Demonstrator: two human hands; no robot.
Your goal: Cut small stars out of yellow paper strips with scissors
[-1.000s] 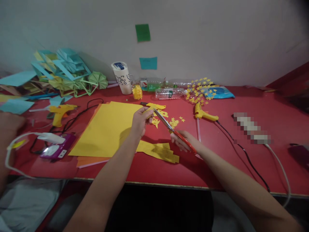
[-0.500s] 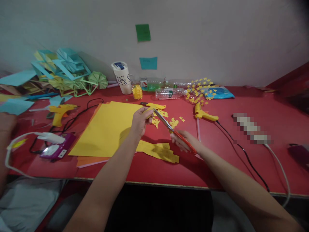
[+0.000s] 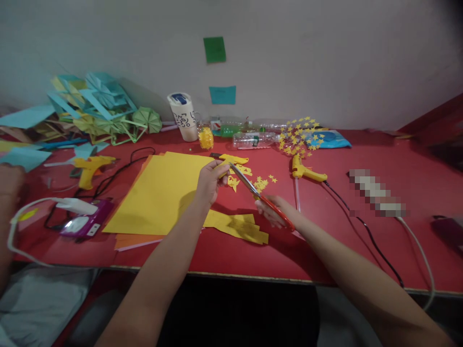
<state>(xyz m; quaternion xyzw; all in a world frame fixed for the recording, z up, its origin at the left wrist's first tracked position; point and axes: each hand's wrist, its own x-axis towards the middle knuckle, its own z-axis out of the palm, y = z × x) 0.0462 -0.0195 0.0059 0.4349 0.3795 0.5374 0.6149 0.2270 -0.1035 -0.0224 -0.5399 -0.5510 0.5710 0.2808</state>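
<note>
Co-worker's hand (image 3: 10,185) shifted; left hand (image 3: 209,183) pinching paper (image 3: 226,164), right hand (image 3: 278,210) gripping scissors (image 3: 257,193).

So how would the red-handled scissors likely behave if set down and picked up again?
The red-handled scissors in the right hand would probably stay stiff, as the blades look metallic. They'd likely feel heavier than the yellow strips, which look thin and flat. The red handle could be slippery, since it looks smooth.

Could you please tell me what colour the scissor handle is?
The scissor handle is red; it shows best in the head view.
</note>
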